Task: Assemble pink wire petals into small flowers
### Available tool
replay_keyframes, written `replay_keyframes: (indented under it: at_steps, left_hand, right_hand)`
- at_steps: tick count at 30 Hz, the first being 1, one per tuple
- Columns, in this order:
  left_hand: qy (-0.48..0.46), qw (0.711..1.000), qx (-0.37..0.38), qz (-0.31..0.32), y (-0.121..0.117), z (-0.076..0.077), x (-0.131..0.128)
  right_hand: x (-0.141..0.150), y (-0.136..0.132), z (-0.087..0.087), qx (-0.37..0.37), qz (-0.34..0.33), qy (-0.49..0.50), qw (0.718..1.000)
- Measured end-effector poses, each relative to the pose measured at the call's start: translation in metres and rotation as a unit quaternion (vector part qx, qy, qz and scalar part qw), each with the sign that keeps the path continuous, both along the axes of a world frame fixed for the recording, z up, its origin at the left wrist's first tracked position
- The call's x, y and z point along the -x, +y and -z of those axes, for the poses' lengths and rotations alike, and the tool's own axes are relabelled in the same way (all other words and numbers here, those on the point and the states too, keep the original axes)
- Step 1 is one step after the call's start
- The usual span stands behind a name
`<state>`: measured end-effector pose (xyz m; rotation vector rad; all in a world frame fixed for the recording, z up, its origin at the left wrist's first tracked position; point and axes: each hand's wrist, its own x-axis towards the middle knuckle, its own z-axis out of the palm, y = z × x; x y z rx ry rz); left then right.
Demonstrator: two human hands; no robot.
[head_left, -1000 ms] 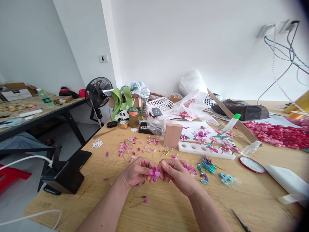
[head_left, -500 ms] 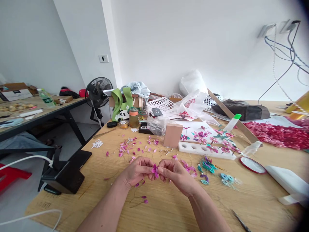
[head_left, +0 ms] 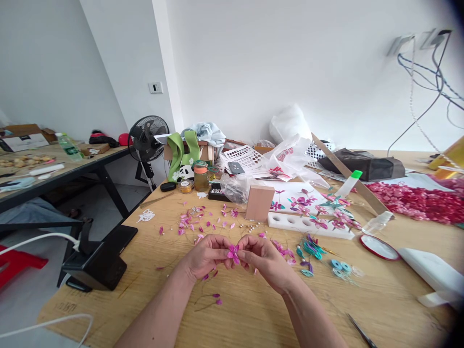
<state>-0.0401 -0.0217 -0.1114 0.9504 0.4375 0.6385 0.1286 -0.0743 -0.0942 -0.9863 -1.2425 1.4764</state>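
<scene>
Between left hand [head_left: 209, 256] and right hand [head_left: 261, 256], both clamped on it, a magenta flower [head_left: 233, 254], pointed, perhaps five-petalled.

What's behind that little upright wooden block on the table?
Behind the wooden block, crumpled clear plastic shows past its left edge and a white sheet with flowers past its right. Whatever sits directly behind its face is covered.
</scene>
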Motion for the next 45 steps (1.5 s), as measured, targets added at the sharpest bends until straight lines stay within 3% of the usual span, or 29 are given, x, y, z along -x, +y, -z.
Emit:
replay_keyframes:
  at_steps: [13, 26, 37, 45]
  left_hand:
    - [0.037, 0.999, -0.015, 0.010, 0.001, 0.000, -0.001]
    - [0.077, 0.994, -0.061, 0.046, -0.001, -0.001, 0.000]
    - [0.076, 0.996, -0.055, -0.011, 0.002, 0.002, 0.000]
    - [0.065, 0.997, -0.031, -0.016, 0.002, 0.000, 0.000]
  right_hand:
    - [0.002, -0.003, -0.008, -0.016, 0.002, -0.022, 1.000]
    - [0.003, -0.001, -0.004, -0.022, 0.009, -0.056, 0.998]
    - [-0.001, 0.001, 0.001, -0.040, 0.054, -0.095, 0.993]
    - [0.000, 0.002, 0.000, -0.042, 0.067, -0.127, 0.989]
